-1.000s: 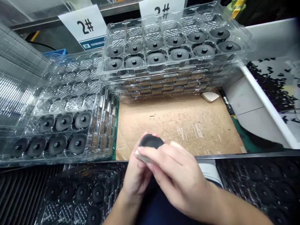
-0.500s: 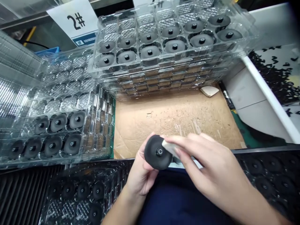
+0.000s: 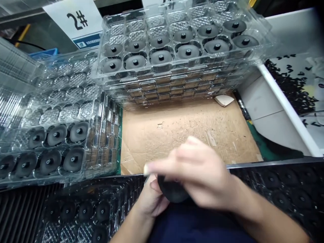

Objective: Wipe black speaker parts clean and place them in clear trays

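Observation:
My left hand (image 3: 152, 197) grips a black round disc-shaped part (image 3: 174, 192) by its left edge, low in front of my body. Across the top of that part lies my right hand (image 3: 197, 172), smeared by motion and hiding its centre. At the right hand's fingertips a small pale tip of a white sponge wedge (image 3: 146, 168) shows; the rest of it is covered by the fingers. Similar black parts with a short centre post sit in the clear tray (image 3: 141, 72) at the back and in the clear tray (image 3: 87, 152) at the left.
Below my hands' far side lies a cardboard sheet (image 3: 141, 135), with another pale wedge (image 3: 224, 100) at its back right. A white bin (image 3: 291, 111) of small black pieces stands at right. Darker trays (image 3: 111, 206) flank me. A "2#" sign (image 3: 76, 23) hangs behind.
My right hand has swept left over the black part, taking the white sponge wedge to its far left edge. The part sits slightly lower and is now mostly covered.

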